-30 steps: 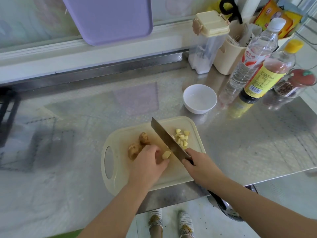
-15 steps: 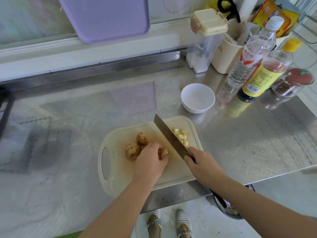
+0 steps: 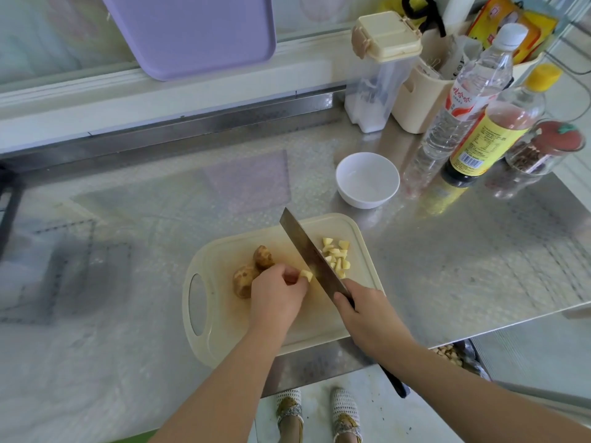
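Holding pale yellow cut chunk [image 3: 306,275] beside knife [image 3: 311,255].

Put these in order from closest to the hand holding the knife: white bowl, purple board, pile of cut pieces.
From the right hand:
1. The cut pieces, just beyond the knife on the right.
2. The white bowl, farther back on the counter.
3. The purple board, far back, to the left.

Pale ginger piece [image 3: 306,275] — pinched beside the tilted cleaver [image 3: 311,257] blade.
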{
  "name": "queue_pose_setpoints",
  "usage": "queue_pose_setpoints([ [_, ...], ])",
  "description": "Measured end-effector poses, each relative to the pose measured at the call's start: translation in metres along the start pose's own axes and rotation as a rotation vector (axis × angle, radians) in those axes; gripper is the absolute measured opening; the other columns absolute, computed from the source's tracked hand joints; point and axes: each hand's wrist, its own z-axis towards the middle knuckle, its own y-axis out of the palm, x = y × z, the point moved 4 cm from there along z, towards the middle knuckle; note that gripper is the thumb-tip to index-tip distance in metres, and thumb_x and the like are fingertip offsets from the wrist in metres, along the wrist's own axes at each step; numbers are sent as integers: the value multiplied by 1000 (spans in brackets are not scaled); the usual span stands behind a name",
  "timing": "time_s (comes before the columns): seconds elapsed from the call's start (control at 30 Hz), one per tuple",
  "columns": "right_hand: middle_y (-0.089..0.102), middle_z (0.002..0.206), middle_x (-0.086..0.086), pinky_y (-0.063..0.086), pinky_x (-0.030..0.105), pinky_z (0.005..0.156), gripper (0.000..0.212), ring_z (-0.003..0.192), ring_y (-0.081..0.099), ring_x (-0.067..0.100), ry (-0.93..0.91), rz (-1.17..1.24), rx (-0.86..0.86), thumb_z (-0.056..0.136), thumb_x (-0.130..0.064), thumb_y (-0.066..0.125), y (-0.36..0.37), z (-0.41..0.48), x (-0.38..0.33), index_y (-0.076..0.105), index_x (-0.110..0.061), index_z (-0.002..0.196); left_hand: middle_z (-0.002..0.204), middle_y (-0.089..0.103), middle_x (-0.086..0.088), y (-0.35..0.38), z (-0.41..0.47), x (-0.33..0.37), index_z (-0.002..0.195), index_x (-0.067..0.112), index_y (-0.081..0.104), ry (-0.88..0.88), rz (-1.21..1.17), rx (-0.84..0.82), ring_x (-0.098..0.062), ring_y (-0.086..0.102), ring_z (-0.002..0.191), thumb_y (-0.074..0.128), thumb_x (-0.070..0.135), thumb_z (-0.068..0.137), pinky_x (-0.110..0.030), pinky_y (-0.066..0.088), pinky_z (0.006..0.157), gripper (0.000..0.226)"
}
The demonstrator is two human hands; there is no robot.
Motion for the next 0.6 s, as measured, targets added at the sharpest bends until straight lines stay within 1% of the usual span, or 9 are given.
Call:
queue_pose_setpoints([
  [0.07, 57, 69, 1, 48, 40, 57, 25, 61, 55, 19, -10, -33, 11, 103, -33, 43, 1, 0, -2, 49, -25, 80, 81, 62, 17, -1, 4, -1, 86, 28, 65, -25, 11, -11, 1, 56, 76, 70, 35, 87, -9, 35, 60, 9],
  [0.17, 56, 67, -1, 49, 39, 58, 24, 60, 54, 16, -29, -81, 9, 103, -33, 41, 2, 0, -5, 47, -26, 81, 83, 64, 14, -1, 8, -3, 91, 22, 68, -43, 9, -16, -5, 59, 81, 71, 35, 86, -12, 36, 61, 15],
  [0.27, 56, 67, -2, 53, 43, 62, 21, 61, 56, 17, -53, -132, 13, 104, -34, 41, 3, 0, -9, 51, -24, 89, 87, 69, 7, -1, 10, -6, 93, 19, 70, -76, -6, -34, -12, 63, 86, 71, 35, 86, -23, 44, 68, 18],
  [0.33, 57, 68, -3, 56, 42, 63, 19, 61, 57, 16, -62, -163, 16, 104, -35, 39, 5, 1, -10, 52, -25, 94, 88, 70, 5, 0, 11, -8, 95, 19, 70, -104, -24, -49, -15, 65, 86, 71, 34, 85, -27, 48, 72, 18],
  [0.43, 57, 69, -5, 57, 40, 65, 18, 62, 58, 13, -68, -193, 13, 104, -36, 38, 7, 2, -10, 53, -28, 98, 87, 69, 7, -1, 10, -9, 95, 20, 70, -115, -36, -53, -13, 65, 86, 71, 33, 85, -26, 47, 69, 16],
  [0.53, 55, 68, -7, 55, 37, 61, 18, 61, 56, 12, -67, -207, 13, 104, -37, 37, 9, 3, -9, 51, -30, 96, 86, 68, 10, -1, 9, -8, 95, 20, 70, -108, -39, -46, -9, 62, 84, 70, 31, 85, -19, 41, 63, 15],
  [0.6, 55, 68, -7, 55, 37, 60, 18, 60, 56, 12, -64, -210, 9, 104, -36, 37, 10, 2, -9, 51, -29, 96, 87, 67, 12, -1, 8, -7, 95, 20, 70, -103, -37, -40, -7, 61, 84, 70, 31, 85, -16, 39, 61, 14],
])
